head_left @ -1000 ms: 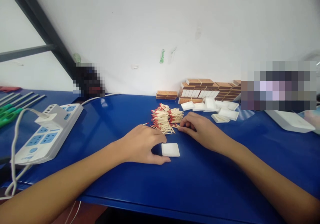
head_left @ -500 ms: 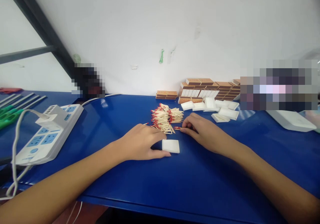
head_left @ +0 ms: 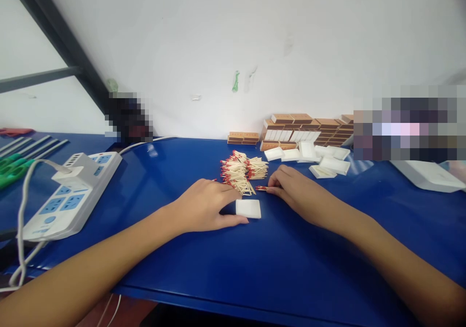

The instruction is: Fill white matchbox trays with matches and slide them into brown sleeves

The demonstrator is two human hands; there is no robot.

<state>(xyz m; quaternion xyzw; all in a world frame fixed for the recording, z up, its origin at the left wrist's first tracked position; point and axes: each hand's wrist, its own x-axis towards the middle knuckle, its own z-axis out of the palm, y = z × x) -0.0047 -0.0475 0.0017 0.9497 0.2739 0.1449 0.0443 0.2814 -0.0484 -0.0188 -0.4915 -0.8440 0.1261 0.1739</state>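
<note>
My left hand rests on the blue table, its thumb and fingers against the left side of a small white matchbox tray. Just beyond lies a pile of red-tipped matches. My right hand lies to the right of the pile, fingertips pinched on a few matches drawn out toward the tray.
Several white trays lie loose behind my right hand, with stacked brown matchbox sleeves against the wall. A white power strip with its cable sits at the left, green-handled tools beyond it. A white box is at the right.
My right hand has pulled a few matches out of the pile, toward me. The white tray has slid a little farther from me with my left hand.
</note>
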